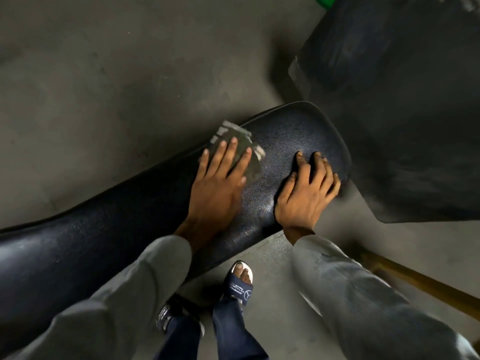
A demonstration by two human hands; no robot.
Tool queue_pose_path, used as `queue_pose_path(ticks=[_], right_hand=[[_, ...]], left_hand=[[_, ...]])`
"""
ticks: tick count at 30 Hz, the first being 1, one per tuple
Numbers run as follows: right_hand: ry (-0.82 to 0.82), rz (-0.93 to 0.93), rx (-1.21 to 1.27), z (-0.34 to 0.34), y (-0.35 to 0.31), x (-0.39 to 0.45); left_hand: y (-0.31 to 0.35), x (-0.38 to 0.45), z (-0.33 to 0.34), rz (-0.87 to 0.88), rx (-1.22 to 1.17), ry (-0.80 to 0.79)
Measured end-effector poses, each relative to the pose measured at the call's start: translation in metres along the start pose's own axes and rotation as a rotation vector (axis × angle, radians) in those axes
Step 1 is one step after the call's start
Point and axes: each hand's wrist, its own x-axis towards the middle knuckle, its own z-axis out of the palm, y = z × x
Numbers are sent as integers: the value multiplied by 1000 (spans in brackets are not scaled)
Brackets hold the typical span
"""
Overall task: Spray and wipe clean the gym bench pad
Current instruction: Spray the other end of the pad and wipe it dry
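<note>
Bench pad point(280, 141): black textured vinyl, lying diagonally across the frame from lower left to its rounded end at centre right; its lower-left stretch is running out of view behind a sleeve.

Cleaning cloth point(240, 144): grey with pale checked bands, lying on the pad's far edge and partly hanging over it; blurred, so its weave is hard to make out.

Left hand point(220, 183): lying flat, fingers spread and extended, pressing down on the cloth; the palm is covering much of it.

Right hand point(309, 188): resting on the pad near its rounded end, fingers loosely curled and fingertips touching the vinyl; it is holding nothing.

Sleeves point(363, 289): light grey, covering both forearms to the wrist.

Sandal point(240, 281): dark blue slide with printed lettering, standing on the floor just beside the pad's near edge; a second foot is showing only in part under the left sleeve.

Concrete floor point(104, 87): grey, scuffed.

Second dark pad point(405, 100): looming at upper right, blurred and cut off by the frame.
</note>
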Motion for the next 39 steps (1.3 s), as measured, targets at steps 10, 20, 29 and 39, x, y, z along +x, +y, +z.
queue_pose_path(ticks=[10, 20, 29, 39], right_hand=[[101, 111, 604, -8, 17, -1], [-269, -468, 159, -28, -3, -18], [-389, -723, 310, -23, -129, -125], [-138, -117, -103, -9, -8, 12]], left_hand=[[72, 74, 14, 350, -28, -62], [2, -46, -12, -9, -329, 21], [-60, -135, -27, -257, -279, 226], [-65, -165, 0, -322, -166, 148]])
